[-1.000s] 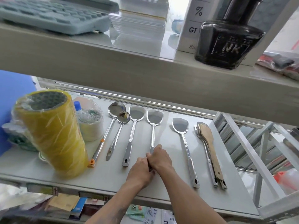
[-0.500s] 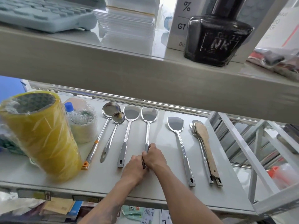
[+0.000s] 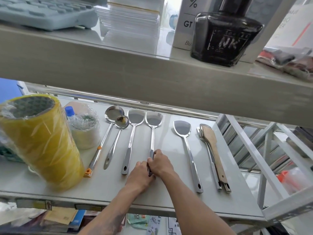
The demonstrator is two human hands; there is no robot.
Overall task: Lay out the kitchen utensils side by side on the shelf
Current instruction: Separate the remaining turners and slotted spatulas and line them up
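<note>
Hardly moved since before, both hands' grip, left hand (image 3: pixel 141 173), right hand (image 3: pixel 160 164), grasping shiny steel spatula (image 3: pixel 153 128) handle

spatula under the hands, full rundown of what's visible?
The held spatula looks like polished steel: a broad rounded-rectangular blade at the far end, a slim neck, a thicker handle toward the person. It lies flat on the white shelf, fourth in the row, roughly parallel to its neighbours. The right hand and left hand both grip the handle, hiding its end.
</note>
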